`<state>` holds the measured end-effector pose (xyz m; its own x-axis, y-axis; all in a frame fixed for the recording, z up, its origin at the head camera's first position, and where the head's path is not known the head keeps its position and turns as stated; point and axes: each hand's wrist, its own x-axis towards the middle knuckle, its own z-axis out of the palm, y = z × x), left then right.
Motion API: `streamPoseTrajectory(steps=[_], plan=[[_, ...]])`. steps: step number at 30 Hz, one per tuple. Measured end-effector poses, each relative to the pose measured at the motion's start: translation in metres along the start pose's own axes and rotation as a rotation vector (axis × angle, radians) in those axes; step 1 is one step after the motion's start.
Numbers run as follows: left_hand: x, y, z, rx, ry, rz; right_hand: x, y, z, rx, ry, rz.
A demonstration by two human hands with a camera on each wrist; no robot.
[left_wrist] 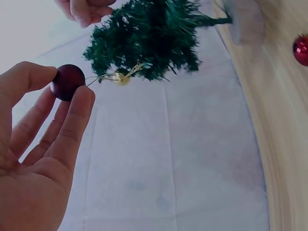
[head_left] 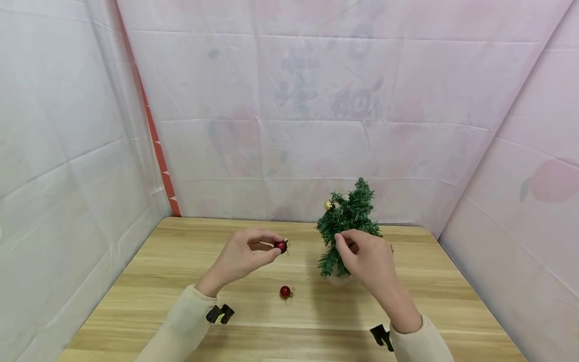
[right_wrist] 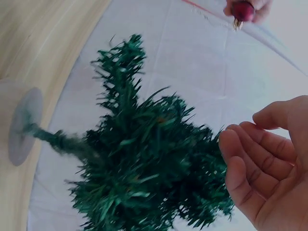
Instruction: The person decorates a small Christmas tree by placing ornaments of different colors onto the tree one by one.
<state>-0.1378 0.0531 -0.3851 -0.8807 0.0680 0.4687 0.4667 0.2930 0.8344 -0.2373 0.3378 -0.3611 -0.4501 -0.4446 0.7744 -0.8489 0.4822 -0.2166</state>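
Note:
A matte dark red Christmas bauble (head_left: pixel 281 246) is pinched between the thumb and fingertips of my left hand (head_left: pixel 244 255). Its gold cap and loop of string point away from the thumb in the left wrist view. A small green Christmas tree (head_left: pixel 355 213) stands on a pale round base (head_left: pixel 339 279). My right hand (head_left: pixel 370 259) is in front of the tree, its fingers loosely bent. Seen from the right wrist, the thumb is apart from the fingers (right_wrist: pixel 236 175) and nothing shows between them. A small gold bauble (head_left: pixel 327 205) hangs on the tree's upper left.
Between the forearms, a shiny red bauble (head_left: pixel 285 292) with a string loop lies on the wooden table (head_left: pixel 181 271). Pale printed cloth (head_left: pixel 307 151) surrounds the table at the back and both sides. Black clips (head_left: pixel 220 314) sit at both wrists.

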Motion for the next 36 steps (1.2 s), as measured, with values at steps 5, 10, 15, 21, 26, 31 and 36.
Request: streamPoseTrajectory(steps=[5, 10, 15, 21, 26, 31, 36], plan=[[0.005, 0.008, 0.003, -0.048, -0.008, 0.002, 0.001, -0.008, 0.003, 0.131, -0.049, -0.058], [0.009, 0.01, 0.005, -0.078, -0.009, 0.046, 0.001, -0.014, 0.012, 0.212, -0.112, -0.085], [0.01, 0.014, 0.008, -0.099, -0.022, 0.056, -0.001, -0.018, 0.02, 0.224, -0.15, -0.079], [0.012, 0.018, 0.011, -0.126, -0.03, 0.059, 0.001, -0.022, 0.025, 0.231, -0.179, -0.065], [0.012, 0.019, 0.012, -0.135, -0.035, 0.084, 0.001, -0.026, 0.031, 0.284, -0.22, -0.056], [0.011, 0.019, 0.014, -0.144, -0.047, 0.082, 0.0, -0.028, 0.034, 0.317, -0.213, -0.068], [0.01, 0.019, 0.014, -0.157, -0.052, 0.067, 0.0, -0.028, 0.036, 0.327, -0.196, -0.089]])
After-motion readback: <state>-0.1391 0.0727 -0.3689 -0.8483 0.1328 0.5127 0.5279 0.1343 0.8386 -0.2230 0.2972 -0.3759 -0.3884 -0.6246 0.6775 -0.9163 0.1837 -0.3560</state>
